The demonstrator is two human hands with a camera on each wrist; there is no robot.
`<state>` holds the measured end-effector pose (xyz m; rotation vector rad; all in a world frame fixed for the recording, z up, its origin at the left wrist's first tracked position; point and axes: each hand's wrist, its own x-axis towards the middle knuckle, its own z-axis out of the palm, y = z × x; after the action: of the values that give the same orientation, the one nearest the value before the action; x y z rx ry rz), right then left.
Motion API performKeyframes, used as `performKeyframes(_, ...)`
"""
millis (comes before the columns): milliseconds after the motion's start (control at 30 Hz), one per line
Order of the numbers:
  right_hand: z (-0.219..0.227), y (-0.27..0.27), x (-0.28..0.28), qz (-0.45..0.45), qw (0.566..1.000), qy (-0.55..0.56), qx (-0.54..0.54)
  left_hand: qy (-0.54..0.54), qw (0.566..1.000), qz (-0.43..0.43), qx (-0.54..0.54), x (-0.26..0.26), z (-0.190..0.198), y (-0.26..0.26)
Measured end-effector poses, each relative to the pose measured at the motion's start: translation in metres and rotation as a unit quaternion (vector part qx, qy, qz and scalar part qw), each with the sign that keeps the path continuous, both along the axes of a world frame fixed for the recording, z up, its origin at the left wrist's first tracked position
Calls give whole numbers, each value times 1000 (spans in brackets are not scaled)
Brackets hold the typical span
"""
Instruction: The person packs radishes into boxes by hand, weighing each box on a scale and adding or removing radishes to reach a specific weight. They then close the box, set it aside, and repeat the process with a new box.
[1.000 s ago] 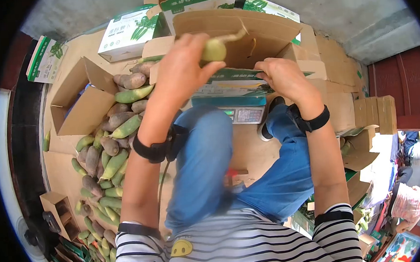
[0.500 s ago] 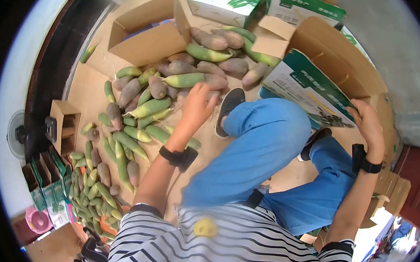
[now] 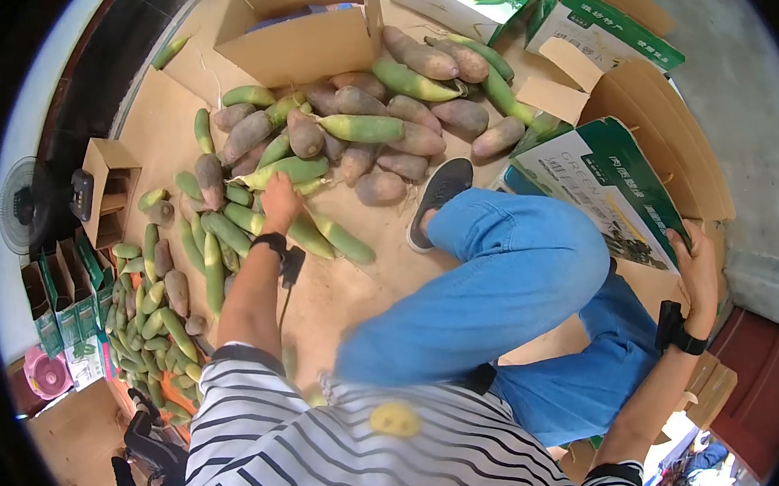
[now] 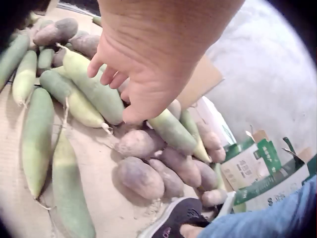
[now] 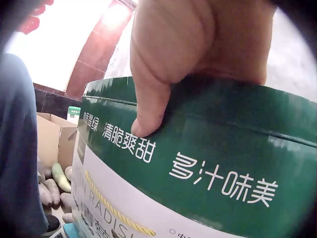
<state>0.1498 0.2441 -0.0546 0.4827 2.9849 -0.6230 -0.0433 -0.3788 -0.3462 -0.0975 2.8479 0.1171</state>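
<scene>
Left hand (image 3: 280, 201) out over the radish pile (image 3: 346, 142) on the cardboard floor, fingers (image 4: 106, 74) loosely spread and holding nothing, hovering just above a green radish (image 4: 94, 89); contact impossible to tell. Pile lying far left of the knees, green and purplish roots mixed, a dark shoe (image 3: 440, 194) at its near edge. Right hand (image 3: 701, 275) at the right, gripping the top edge of the green box (image 3: 616, 191), thumb (image 5: 151, 106) pressed on its printed face, other fingers curled over the rim. Open brown carton (image 3: 298, 33) at the far side, beyond the pile.
</scene>
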Motion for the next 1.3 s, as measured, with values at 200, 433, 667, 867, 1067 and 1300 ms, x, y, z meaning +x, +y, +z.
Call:
performKeyframes(200, 1, 1, 0, -11, 1000, -22, 4, -18, 999, -28, -19, -30, 9, 7)
performKeyframes(433, -3, 1, 0, -14, 1000, 8, -27, -76, 989, -59, -113, -29, 9, 9)
performKeyframes(667, 1, -6, -4, -25, 999, 0, -31, -37, 991, -106, -73, 6, -7, 17)
performKeyframes(867, -3, 1, -1, -17, 1000, 6, -1, -50, 959, -181, -211, 27, -23, 23)
performKeyframes(1067, 1, -7, 0, -31, 999, -1, 5, -51, 956, -207, -202, 26, -40, 16)
performKeyframes(1300, 1, -6, 1, -1, 999, 7, 41, -40, 976, -185, -106, 61, -11, 29)
